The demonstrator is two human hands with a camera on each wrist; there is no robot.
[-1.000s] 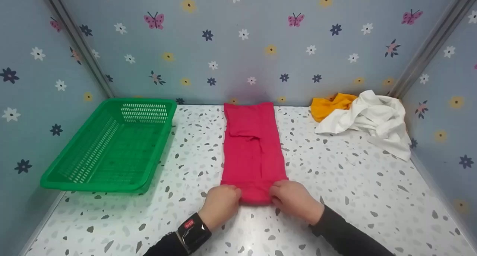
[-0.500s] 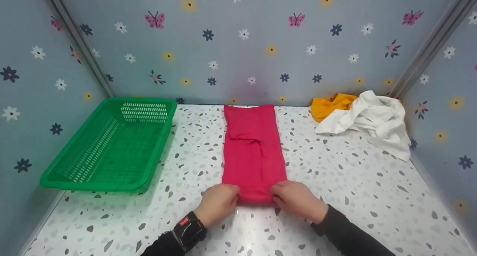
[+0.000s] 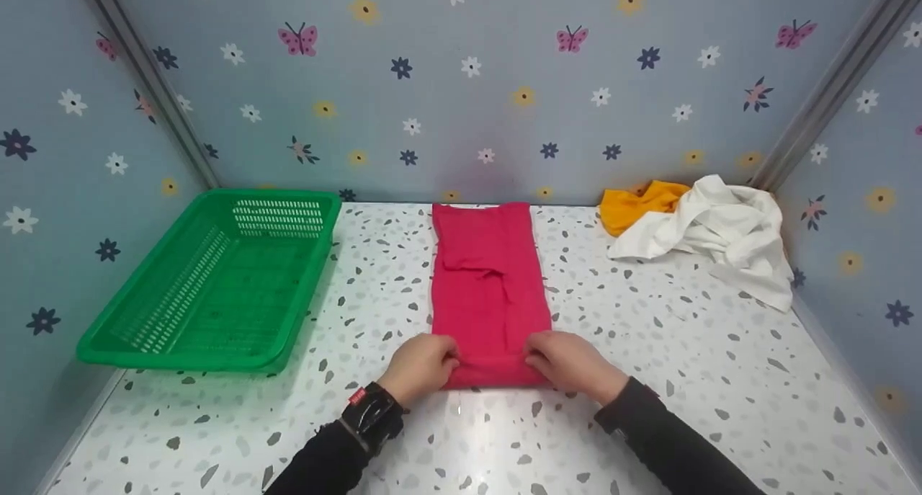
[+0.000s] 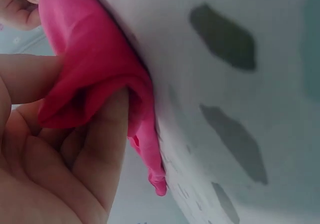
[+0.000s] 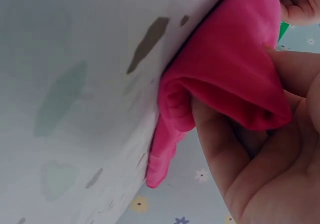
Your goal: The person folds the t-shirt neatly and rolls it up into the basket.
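Pinching at both sides: my left hand (image 3: 420, 371) and right hand (image 3: 573, 367) each grip a corner of the red cloth (image 3: 472, 315) at its near end, thumb on top and a finger inside the fold (image 3: 493, 371), the rest lying flat mid-table (image 3: 490, 444), running toward the back wall (image 3: 475, 120). For a good turn-over, I'd move both corners level and in step, hold light tension between them, line up the sides, and smooth the creased flap (image 3: 472, 253) ahead. Basket (image 3: 180, 360) well left; yellow cloth (image 3: 634, 208) and white cloth (image 3: 727, 228) well right.
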